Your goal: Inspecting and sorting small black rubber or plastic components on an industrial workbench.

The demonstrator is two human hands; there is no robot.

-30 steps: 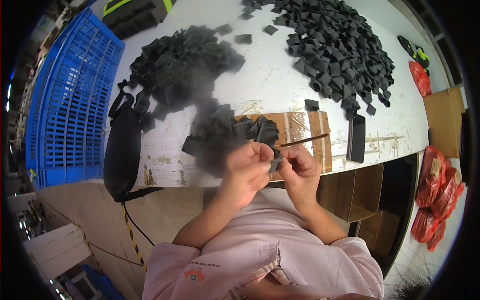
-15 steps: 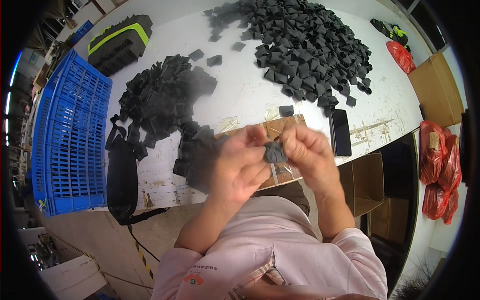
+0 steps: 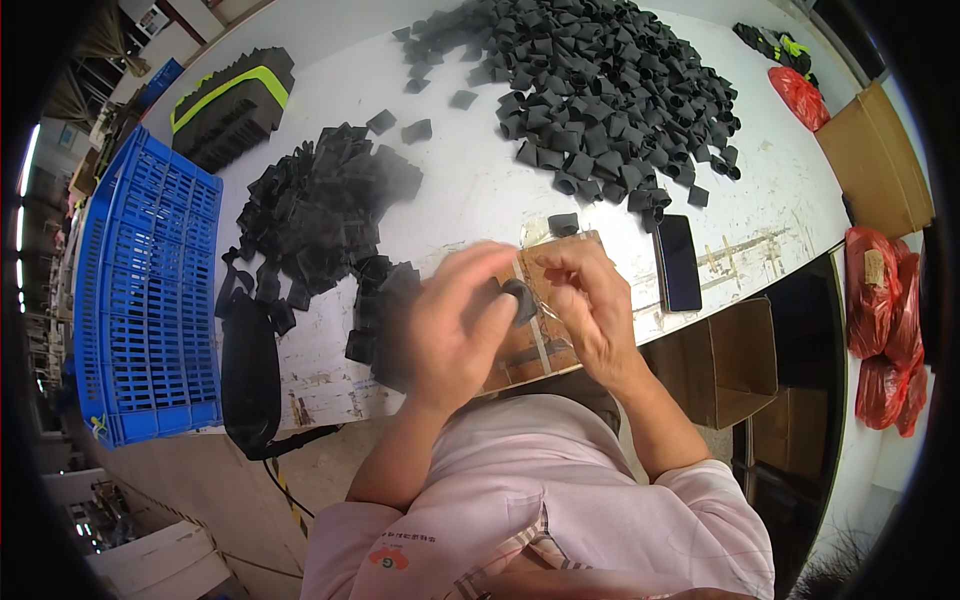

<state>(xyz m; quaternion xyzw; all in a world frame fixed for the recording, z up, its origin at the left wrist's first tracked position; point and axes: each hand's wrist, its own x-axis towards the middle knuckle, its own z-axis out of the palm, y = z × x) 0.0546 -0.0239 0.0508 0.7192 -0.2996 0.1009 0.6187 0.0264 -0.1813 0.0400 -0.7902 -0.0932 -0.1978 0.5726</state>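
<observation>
Over a brown wooden board (image 3: pixel 499 373) at the table's front edge, my left hand (image 3: pixel 450 335) holds a small dark grey fabric loop (image 3: pixel 520 302) at its thumb tip. Motion smears its upper fingers. Close by on the right, my right hand (image 3: pixel 597 315) has its fingers curled in, apart from the loop. A thin shiny sliver shows at its fingertips, too small to name. One more dark loop (image 3: pixel 563 224) lies just beyond the board. Left of my left hand spreads a pile of flat dark pieces (image 3: pixel 315 215), partly hidden by that hand.
A large heap of dark loops (image 3: pixel 610 100) covers the far table. At left stand a blue plastic crate (image 3: pixel 155 300) and a black pouch (image 3: pixel 250 365). A phone (image 3: pixel 680 262) lies right of the board. Cardboard boxes (image 3: pixel 735 360) and red bags (image 3: pixel 880 320) are at right.
My hands have drawn apart; before, both met at the dark loop. It now stays with my left hand, slightly further left, and my right hand has come off it.
</observation>
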